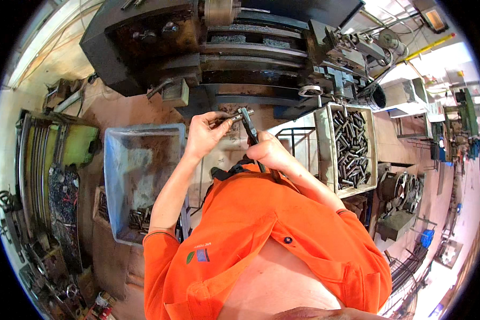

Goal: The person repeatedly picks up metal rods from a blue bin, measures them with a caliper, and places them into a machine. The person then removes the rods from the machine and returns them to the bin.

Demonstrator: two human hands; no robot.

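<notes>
My left hand [207, 134] pinches a short metal pin [235, 117] between thumb and fingers. The pin points right, and its far end meets the head of a dark metal hand tool, which looks like a caliper [249, 126]. My right hand [271, 153] is closed round the lower part of that tool and holds it nearly upright, just in front of my waist. Fingers of the right hand are partly hidden behind its back. Whether the tool's jaws grip the pin is too small to tell.
A dark lathe [250, 64] spans the far side, with a handwheel [310, 91] towards me. On the right stands a pale tray [327, 154] of many metal pins. A blue plastic bin [112, 176] at left holds some pins. Green machinery [74, 138] stands far left.
</notes>
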